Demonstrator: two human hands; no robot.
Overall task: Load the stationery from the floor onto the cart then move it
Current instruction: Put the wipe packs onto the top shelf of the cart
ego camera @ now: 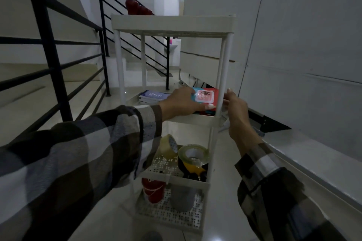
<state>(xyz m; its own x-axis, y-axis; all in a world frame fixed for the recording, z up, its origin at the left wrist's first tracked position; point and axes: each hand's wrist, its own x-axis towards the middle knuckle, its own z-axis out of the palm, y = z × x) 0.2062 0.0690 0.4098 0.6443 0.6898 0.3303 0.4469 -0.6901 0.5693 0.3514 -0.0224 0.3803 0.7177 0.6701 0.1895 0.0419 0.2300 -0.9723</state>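
The cart (172,25), a white four-shelf stand, sits on the floor between a black railing (49,49) and a pale wall. Its lower shelves carry tape rolls (193,154), a red cup (153,190) and a grey cup (182,197). Both plaid-sleeved arms reach forward: the left hand (180,103) grips a red-and-blue packet (204,97) on the second shelf, its label unreadable; the right hand (236,111) curls round the corner post. Books (154,97) lie beyond.

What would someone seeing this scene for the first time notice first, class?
A tall white plastic tiered cart stands mid-frame beside black stair railings. The left hand holds a red-and-blue packet with a clear lid on its second shelf, while the right hand touches the corner post. Rolls of clear tape sit one tier lower.
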